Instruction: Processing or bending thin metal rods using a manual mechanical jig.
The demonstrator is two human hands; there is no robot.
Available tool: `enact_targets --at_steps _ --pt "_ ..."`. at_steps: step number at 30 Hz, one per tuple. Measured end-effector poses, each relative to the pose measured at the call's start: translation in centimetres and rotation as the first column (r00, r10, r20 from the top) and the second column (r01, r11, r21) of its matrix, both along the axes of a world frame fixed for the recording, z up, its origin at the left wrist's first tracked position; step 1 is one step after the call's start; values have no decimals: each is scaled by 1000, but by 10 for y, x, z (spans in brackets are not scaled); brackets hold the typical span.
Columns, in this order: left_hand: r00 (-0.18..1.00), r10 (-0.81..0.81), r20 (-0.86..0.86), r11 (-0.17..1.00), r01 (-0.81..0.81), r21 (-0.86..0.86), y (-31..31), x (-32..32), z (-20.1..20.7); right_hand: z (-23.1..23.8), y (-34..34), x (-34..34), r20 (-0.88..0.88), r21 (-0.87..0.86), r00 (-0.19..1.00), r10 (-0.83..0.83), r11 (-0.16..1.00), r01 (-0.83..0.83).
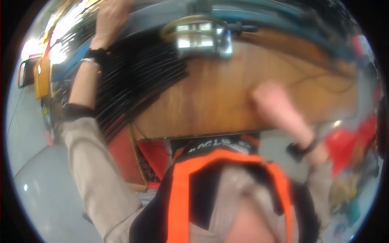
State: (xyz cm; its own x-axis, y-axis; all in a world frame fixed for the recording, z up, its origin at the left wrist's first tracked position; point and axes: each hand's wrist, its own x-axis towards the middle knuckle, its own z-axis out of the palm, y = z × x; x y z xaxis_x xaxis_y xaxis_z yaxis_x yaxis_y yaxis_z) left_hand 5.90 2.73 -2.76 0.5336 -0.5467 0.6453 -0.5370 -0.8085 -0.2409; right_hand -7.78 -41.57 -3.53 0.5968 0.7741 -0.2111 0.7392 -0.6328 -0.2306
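My left hand (pixel 112 18) reaches to the far left, above a wide bundle of long black rods or tubes (pixel 135 69). Its fingers are blurred near the upper rim, so I cannot tell whether it grips any of them. My right hand (pixel 272 97), smeared by motion, is over the right half of a wooden tabletop (pixel 219 101). It looks curled into a fist, with whatever it may hold hidden. Beyond the middle of the tabletop stands a shiny metal device (pixel 200 39) with a dark knob or handle (pixel 243 28) on its right.
A red box (pixel 127 160) with a wooden edge sits below the tabletop on the left, beside small dark pieces. Thin dark cable (pixel 320 77) lies on the tabletop at right. Red material (pixel 350 139) is at the far right, a yellow object (pixel 41 77) at far left.
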Motion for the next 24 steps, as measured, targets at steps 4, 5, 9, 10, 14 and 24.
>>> enact_targets --at_steps 4,5,9,10,14,24 --pt "925 364 104 918 -376 128 -18 -50 7 -37 14 3 -5 259 998 66 964 -63" --pt "927 362 102 928 -369 59 -31 -79 4 -43 15 7 -49 225 995 83 972 -70" --pt "738 454 -499 880 -460 120 -70 -173 -39 -37 24 25 -254 319 967 -5 944 89" --pt "777 456 -433 880 -467 88 -65 -180 -48 -33 33 28 -287 335 958 13 938 87" --pt "855 269 -443 960 -276 50 -49 -189 -59 -22 56 30 -324 356 946 14 928 108" --pt "778 327 -537 945 -290 154 -43 -195 -39 -39 60 29 -476 380 873 -111 869 317"
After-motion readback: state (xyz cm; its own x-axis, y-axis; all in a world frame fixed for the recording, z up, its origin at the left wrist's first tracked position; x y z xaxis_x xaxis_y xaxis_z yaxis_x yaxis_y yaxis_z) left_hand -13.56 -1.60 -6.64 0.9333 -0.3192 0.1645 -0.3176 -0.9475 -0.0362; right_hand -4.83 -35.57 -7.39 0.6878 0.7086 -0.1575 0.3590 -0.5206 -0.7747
